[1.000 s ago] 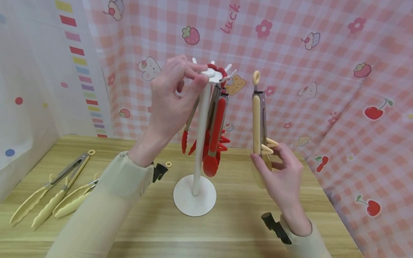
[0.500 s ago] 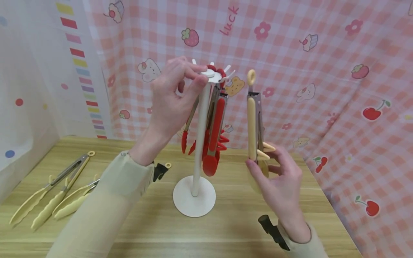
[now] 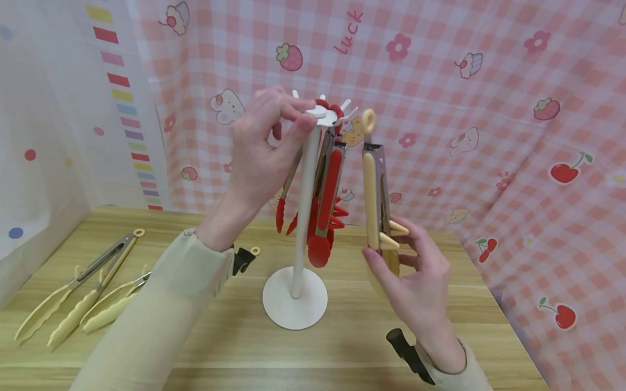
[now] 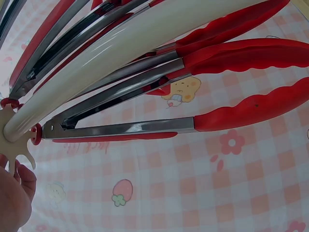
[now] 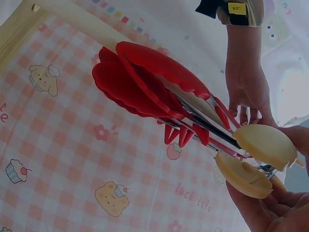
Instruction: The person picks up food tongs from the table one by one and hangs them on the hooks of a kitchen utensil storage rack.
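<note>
A white stand with a round base rises from the table. At its top my left hand pinches the white knob between thumb and fingers. Several red tongs hang from its hooks by their rings; the left wrist view shows red tongs spread beside the pole. To the right of them, my right hand grips pale yellow tongs near their lower end, held upright with the ring on top, apart from the hooks. In the right wrist view the yellow tongs' tips point toward the camera.
More pale yellow tongs lie open on the wooden table at left, partly behind my left sleeve. A yellow ring shows beside that cuff. A pink checked curtain stands close behind.
My right hand has moved left with the yellow tongs, bringing their ring closer to the stand's hooks. The left hand and the stand have stayed in place.
</note>
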Demonstrator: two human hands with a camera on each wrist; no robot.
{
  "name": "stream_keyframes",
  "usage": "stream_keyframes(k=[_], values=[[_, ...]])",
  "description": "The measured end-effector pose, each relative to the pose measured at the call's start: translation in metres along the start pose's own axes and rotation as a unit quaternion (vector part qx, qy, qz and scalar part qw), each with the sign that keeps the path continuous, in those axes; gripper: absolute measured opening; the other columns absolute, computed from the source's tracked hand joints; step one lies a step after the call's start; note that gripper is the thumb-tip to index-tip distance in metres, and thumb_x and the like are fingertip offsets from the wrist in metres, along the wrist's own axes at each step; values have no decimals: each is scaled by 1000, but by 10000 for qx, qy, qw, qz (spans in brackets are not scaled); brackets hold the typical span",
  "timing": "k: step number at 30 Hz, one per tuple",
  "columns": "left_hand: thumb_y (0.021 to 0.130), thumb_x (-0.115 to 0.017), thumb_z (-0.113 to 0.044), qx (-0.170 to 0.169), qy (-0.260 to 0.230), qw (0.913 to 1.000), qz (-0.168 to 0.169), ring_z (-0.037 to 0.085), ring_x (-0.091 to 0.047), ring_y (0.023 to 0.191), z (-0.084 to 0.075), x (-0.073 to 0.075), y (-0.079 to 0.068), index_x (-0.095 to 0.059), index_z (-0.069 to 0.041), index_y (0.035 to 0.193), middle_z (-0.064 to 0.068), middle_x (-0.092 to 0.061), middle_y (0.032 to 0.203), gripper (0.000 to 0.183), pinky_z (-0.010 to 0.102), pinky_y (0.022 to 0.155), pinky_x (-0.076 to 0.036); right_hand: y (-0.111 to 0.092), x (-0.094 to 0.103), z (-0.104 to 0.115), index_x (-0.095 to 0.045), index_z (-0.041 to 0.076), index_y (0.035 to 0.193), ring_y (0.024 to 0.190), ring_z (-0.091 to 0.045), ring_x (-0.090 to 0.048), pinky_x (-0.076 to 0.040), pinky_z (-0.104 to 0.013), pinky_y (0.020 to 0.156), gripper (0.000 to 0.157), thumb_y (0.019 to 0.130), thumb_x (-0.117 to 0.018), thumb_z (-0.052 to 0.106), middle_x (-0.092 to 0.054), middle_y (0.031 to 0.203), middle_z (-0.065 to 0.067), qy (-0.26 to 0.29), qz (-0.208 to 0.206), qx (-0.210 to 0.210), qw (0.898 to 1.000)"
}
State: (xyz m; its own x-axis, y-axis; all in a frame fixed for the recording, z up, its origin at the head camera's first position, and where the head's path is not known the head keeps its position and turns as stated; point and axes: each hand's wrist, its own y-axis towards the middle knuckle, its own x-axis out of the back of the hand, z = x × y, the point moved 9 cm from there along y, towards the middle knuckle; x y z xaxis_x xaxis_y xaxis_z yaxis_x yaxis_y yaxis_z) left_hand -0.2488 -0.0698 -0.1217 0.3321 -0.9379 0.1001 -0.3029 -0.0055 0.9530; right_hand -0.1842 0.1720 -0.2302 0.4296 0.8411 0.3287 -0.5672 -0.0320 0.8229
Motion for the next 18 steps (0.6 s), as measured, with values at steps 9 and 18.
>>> stream_keyframes(k=[9, 18], values=[[103, -48, -67, -34, 10, 10000, -65, 29, -67, 117, 0, 0, 0, -66, 1, 91, 17, -80, 109, 71, 17, 72, -37, 1, -4, 4, -68, 1, 129, 97, 9, -66, -58, -9, 71, 60, 73, -88, -5, -78, 108, -15, 40, 123, 6, 9999], [103, -46, -68, -29, 17, 10000, -9, 32, -66, 118, 0, 0, 0, -66, 2, 92, 19, -80, 110, 73, 17, 73, -38, 2, -8, 7, -68, 1, 129, 97, 9, -66, -58, -10, 70, 59, 73, -88, -3, -78, 107, -15, 51, 105, 93, 9999]])
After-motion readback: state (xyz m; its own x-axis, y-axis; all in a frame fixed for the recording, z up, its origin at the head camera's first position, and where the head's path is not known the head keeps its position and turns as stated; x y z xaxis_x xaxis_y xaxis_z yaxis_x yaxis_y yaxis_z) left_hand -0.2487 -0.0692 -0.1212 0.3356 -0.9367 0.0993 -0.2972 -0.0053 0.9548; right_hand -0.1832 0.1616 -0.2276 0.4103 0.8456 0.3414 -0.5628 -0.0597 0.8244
